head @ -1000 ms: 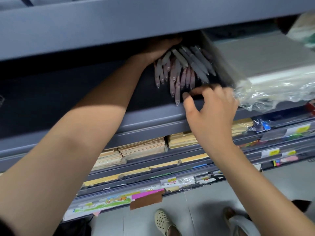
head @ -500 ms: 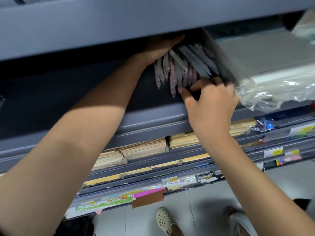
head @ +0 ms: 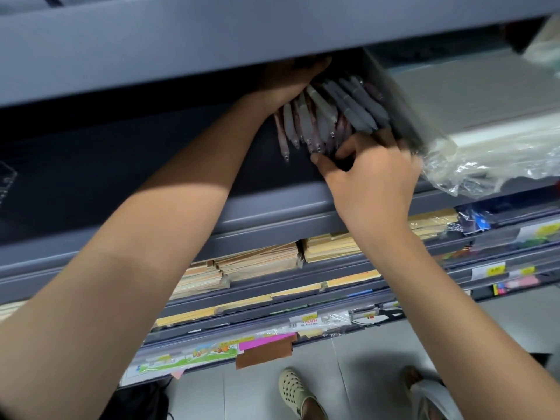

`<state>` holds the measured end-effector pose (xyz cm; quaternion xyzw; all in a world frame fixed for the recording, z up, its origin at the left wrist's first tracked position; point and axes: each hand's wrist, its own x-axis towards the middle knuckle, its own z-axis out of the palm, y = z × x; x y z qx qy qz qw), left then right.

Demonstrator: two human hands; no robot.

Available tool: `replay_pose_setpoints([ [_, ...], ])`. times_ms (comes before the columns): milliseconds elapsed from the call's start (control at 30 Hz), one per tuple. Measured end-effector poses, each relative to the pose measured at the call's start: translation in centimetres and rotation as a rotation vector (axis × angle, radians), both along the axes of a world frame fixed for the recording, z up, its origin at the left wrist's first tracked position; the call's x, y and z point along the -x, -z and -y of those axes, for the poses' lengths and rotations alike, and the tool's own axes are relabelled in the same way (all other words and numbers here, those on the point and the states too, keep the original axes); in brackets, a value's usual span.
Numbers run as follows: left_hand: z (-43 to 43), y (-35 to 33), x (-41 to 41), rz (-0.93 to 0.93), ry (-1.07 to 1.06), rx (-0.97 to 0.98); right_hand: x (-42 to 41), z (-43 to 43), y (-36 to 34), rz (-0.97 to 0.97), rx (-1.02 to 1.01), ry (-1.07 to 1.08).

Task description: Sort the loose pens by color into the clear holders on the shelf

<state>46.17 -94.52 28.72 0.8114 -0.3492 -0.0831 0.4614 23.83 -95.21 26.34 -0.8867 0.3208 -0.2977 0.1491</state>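
A fan of pale grey and pinkish pens [head: 330, 116] lies on the dark grey shelf [head: 212, 165], tips pointing toward me. My left hand [head: 288, 83] reaches deep under the upper shelf and holds the far ends of the pens; its fingers are mostly hidden in shadow. My right hand [head: 372, 174] sits at the near tips on the right side, fingers curled round a few pens and pushing against the bunch. A clear holder wall [head: 403, 116] slants just right of the pens.
The upper shelf's grey front [head: 242, 40] overhangs the pens. Crinkled clear plastic wrap [head: 485, 159] and flat grey packs lie to the right. Lower shelves hold stacked tan envelopes [head: 257, 259] and coloured stationery. Sandalled feet stand on the tiled floor [head: 348, 374].
My right hand has moved up and in, from the shelf's front edge into the pens' near tips. The pens are bunched tighter. My left hand stays at their far ends.
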Motion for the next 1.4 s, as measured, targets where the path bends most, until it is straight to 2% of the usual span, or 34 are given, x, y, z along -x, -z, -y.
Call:
replay_pose_setpoints([
  [233, -1.5, -0.6, 1.6, -0.089, -0.036, 0.042, 1.5, 0.4, 0.1, 0.018, -0.044, -0.099],
  [467, -1.7, -0.2, 2.6, 0.024, 0.07, -0.09, 1.6, -0.1, -0.7, 0.16, -0.217, -0.063],
  [667, -1.7, -0.5, 2.9, 0.027, 0.073, -0.128, 1.2, 0.9, -1.0, 0.052, -0.239, -0.087],
  [867, -1.6, -0.7, 3.4, -0.004, 0.086, -0.16, 1.1, 0.7, -0.8, 0.156, -0.311, -0.099],
  [967, -1.7, -0.9, 3.6, 0.0, 0.098, -0.172, 0.9, 0.6, -1.0, 0.218, -0.311, -0.166],
  [1200, -1.9, -1.5, 4.0, 0.002, 0.106, -0.232, 1.6, 1.0, -0.9, 0.149, -0.405, -0.319],
  [1400, -1.8, -2.1, 5.0, -0.028, 0.024, -0.176, 1.4, 1.7, -1.4, 0.332, -0.559, -0.227],
])
